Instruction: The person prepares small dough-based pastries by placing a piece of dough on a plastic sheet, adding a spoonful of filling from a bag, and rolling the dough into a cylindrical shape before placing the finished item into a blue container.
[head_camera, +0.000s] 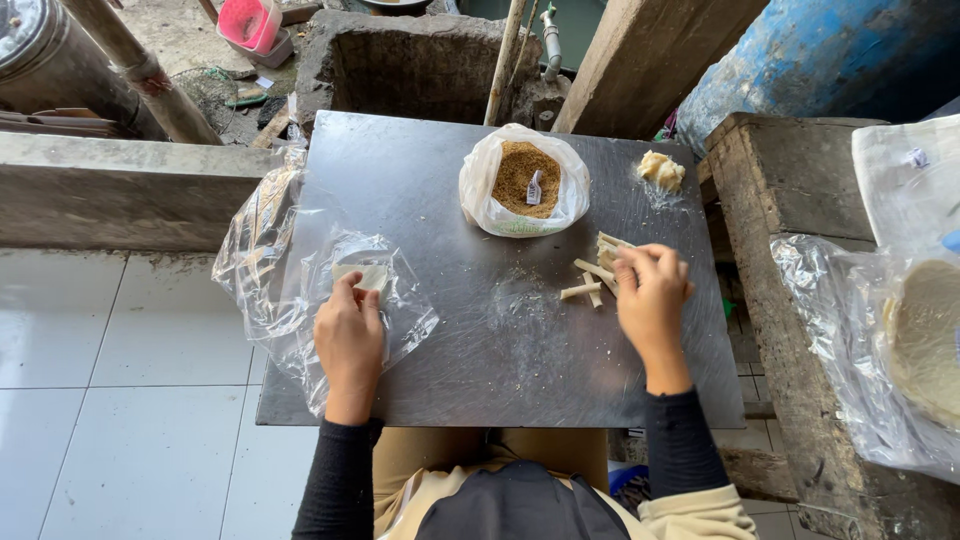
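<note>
Far left, a pale tiled floor runs up to a low grey wall. A dark metal table stands in front of the person.

On the left part of the table lies a crinkly clear plastic sheet. The left hand rests on it. Its fingers press down on a small pale wrapper square, holding it flat on the plastic. The fingers are close together, not spread.

In the middle, further back, sits a plastic bag of brown crumbs with its top open. A little paper tag lies on the crumbs.

To the right is a small heap of pale sticks, maybe cut filling or rolled dough; it is hard to tell which. The right hand is at that heap with fingers curled at the sticks. It seems to be picking one up, but whether it has pinched one cannot be told.

It looks like the step of getting filling for the wrapper. The next move would call for carrying a stick across the table to the wrapper square under the left hand. The path looks open.

Back right lies a small yellowish lump. Further right stands a rough wooden block, and beside it a big clear bag with round flat sheets inside. A blue barrel stands behind.
</note>
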